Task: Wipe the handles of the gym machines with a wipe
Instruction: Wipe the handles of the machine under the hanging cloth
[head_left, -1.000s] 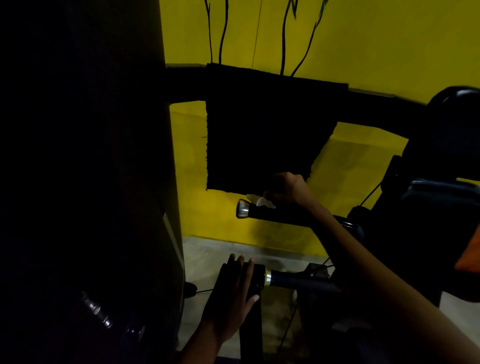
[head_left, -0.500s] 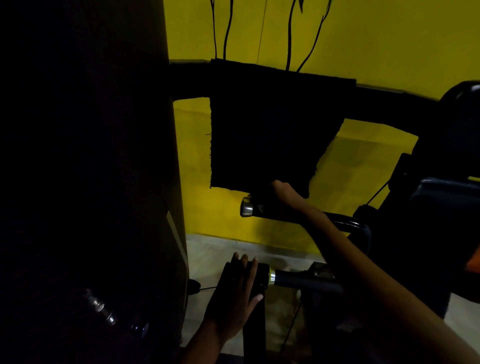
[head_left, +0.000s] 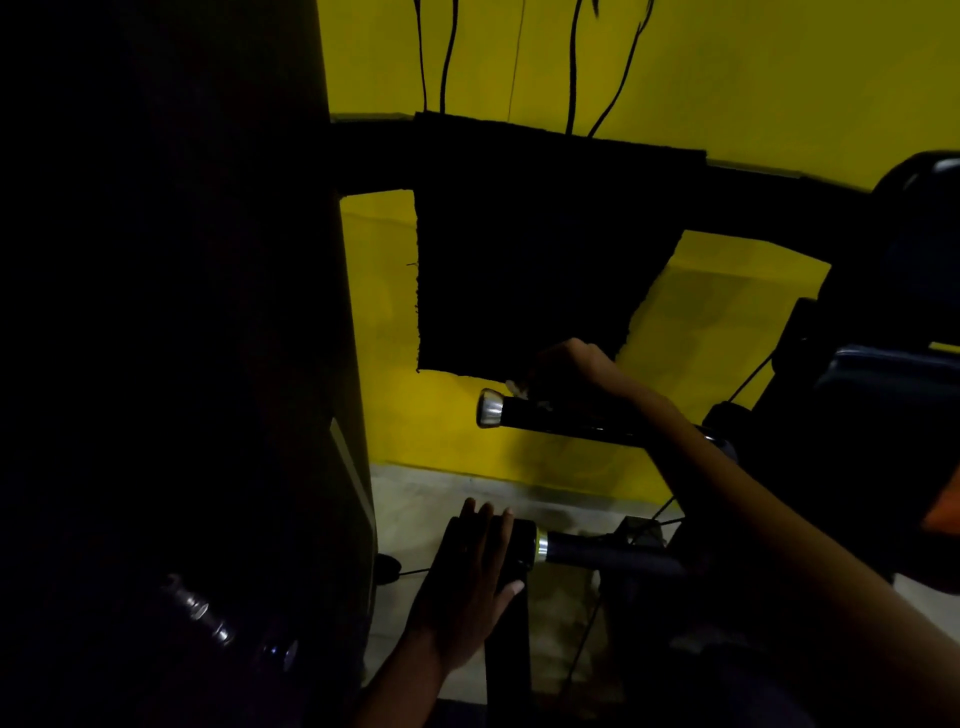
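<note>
**The Wipe Could Slip Off the Top Handle**

Nearest to the camera, the left hand (head_left: 467, 582) is laid flat on a dark block at the end of the lower handle (head_left: 602, 555). Its fingers are kept straight, and nothing is held in it. The machine seems to be steadied by this hand.

Further away, the upper handle (head_left: 561, 415) is gripped by the right hand (head_left: 566, 371). The fingers are curled down over the black grip, just beside the shiny metal cap (head_left: 490, 408) at its left end. Only a small white corner of the wipe (head_left: 514, 387) can be seen, poking out from under the fingers, between the hand and the cap. The rest of it is hidden in the dark.

Some things could go wrong here. The wipe is bunched up small, so it could be dropped to the floor (head_left: 431, 499) if the grip is loosened. Parts of the handle could be missed, because the place is very dark and the grip is black. The underside may be skipped if only the top is rubbed. The lower handle looks not yet wiped and could be forgotten.

Behind it all, a dark cloth (head_left: 530, 249) is hung over a bar, in front of the yellow wall (head_left: 753, 78).
</note>
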